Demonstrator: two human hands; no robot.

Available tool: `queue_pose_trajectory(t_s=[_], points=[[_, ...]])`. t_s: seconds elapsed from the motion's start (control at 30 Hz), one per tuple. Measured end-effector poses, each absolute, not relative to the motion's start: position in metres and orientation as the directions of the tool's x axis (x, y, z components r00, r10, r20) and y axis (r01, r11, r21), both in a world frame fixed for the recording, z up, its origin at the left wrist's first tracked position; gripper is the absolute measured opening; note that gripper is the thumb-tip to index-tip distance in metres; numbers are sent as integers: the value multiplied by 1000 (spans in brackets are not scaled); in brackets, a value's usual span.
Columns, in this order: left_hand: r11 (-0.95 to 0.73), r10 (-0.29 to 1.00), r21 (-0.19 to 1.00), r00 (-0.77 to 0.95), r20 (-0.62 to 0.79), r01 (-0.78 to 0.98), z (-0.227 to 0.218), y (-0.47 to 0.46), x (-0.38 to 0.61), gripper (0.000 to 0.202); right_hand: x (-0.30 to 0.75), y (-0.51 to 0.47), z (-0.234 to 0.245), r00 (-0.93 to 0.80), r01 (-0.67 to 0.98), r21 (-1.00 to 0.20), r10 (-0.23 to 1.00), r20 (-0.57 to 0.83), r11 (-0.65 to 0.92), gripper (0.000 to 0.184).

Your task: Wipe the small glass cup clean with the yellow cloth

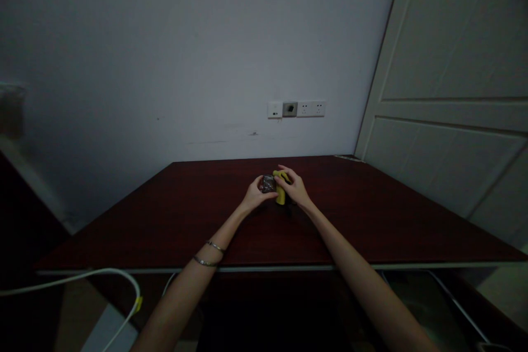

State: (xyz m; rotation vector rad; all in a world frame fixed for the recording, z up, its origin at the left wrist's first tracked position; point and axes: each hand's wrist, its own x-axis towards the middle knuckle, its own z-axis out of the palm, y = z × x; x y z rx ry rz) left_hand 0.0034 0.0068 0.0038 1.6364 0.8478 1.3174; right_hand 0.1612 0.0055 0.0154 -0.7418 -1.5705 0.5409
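Over the middle of the dark red table (198, 203), my two hands are close together. My left hand (254, 196) is closed round a small dark, shiny, box-like thing (269, 183); its kind is too small and dim to make out. Right beside it, a yellow thing (280, 196) with a curved top stands roughly upright. The fingers of my right hand (295, 188) are closed on the upper part of this yellow thing. The two things look to be touching or nearly so. My palms and fingers hide part of both.
Behind the table is a pale wall with sockets (311, 109) and a grey switch plate (290, 109). A light panelled door (449, 66) rises at the right. A white cable (111, 271) loops past the table's front left edge.
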Motion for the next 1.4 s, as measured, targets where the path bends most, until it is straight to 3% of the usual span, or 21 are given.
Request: queue_pose_trajectory(t_s=[0.27, 0.5, 0.77, 1.0, 1.27, 1.4], points=[[-401, 903, 916, 169, 396, -5, 4, 7, 4, 70, 161, 1, 18, -133, 101, -697, 704, 697, 710, 35], [-410, 903, 911, 156, 400, 38, 3, 4, 4, 82, 163, 9, 14, -82, 90, -734, 740, 668, 673, 35], [-410, 906, 912, 121, 406, 6, -5, 16, 1, 84, 163, 8, 12, -200, 99, -663, 667, 717, 742, 32], [-494, 865, 864, 154, 478, 94, -9, 17, 0, 84, 161, 14, 6, -69, 118, -741, 750, 658, 661, 34], [-475, 875, 878, 137, 464, 60, -13, 20, 3, 84, 157, 0, 11, -182, 284, -496, 554, 812, 821, 31], [-494, 866, 863, 151, 476, 110, -9, 15, 4, 82, 155, -1, 13, -144, 291, -505, 559, 817, 813, 29]])
